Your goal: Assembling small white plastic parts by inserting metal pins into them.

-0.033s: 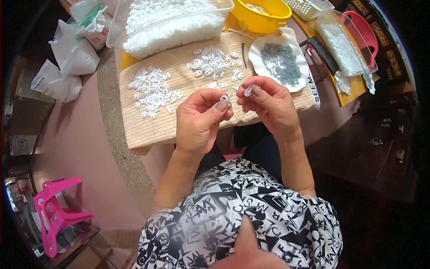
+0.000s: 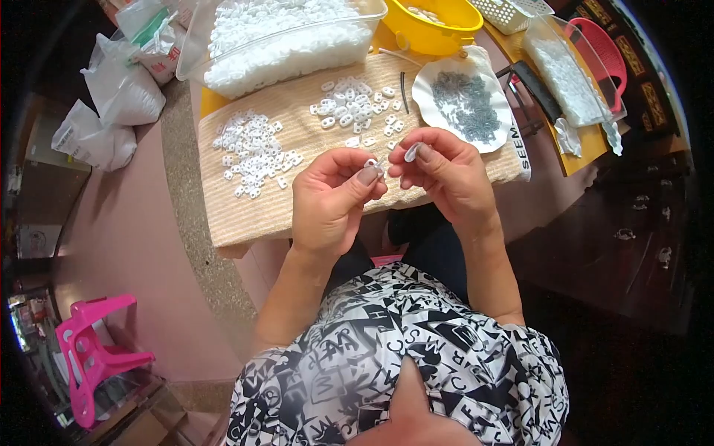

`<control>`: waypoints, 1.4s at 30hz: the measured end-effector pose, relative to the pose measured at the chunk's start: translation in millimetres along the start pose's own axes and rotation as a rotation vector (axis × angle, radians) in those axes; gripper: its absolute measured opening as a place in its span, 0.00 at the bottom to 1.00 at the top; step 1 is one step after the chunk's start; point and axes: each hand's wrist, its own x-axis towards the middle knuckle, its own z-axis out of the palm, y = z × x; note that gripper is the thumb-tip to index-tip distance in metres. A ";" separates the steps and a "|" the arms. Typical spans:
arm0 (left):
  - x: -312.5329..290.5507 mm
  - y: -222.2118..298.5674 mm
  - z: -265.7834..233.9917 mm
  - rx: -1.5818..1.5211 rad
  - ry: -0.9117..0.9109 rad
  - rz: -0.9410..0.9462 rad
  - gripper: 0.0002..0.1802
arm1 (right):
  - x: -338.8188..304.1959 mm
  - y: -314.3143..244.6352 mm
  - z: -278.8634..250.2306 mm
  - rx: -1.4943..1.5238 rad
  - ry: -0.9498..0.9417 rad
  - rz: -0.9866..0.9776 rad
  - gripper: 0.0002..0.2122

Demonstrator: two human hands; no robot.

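Note:
My left hand (image 2: 333, 195) is closed in a pinch on a small white plastic piece (image 2: 371, 163), mostly covered by the thumb and forefinger. Close beside it, my right hand (image 2: 448, 175) pinches a small oval white piece (image 2: 411, 152) between thumb and forefinger. Both hands are held over the near edge of a table covered by a beige striped cloth (image 2: 305, 201). Beyond them lie a loose pile of white two-holed oval pieces (image 2: 349, 102) and, to the left, a pile of smaller white pieces (image 2: 253, 149). A white scalloped plate (image 2: 430, 111) bears many small dark grey parts (image 2: 476, 108).
A clear tub (image 2: 297, 70) heaped with white pieces stands at the back, beside a yellow basin (image 2: 431, 37). A thin dark strip (image 2: 404, 93) lies near the plate. Further right is another clear box (image 2: 569, 74). White bags (image 2: 123, 89) and a pink stool (image 2: 93, 346) are at left.
My right hand and its oval white piece have shifted very slightly left, toward my left hand. The left hand stays in place.

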 end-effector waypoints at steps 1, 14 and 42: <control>0.2 -0.2 -0.8 0.001 0.006 -0.005 0.07 | -1.4 -1.6 1.8 0.005 0.029 0.048 0.08; -4.6 2.5 4.2 0.022 0.013 -0.018 0.05 | -5.1 0.1 -1.3 0.048 -0.044 0.010 0.10; -10.6 6.2 12.6 0.249 0.037 0.011 0.05 | -11.4 -13.4 16.7 -0.429 -0.016 -0.104 0.08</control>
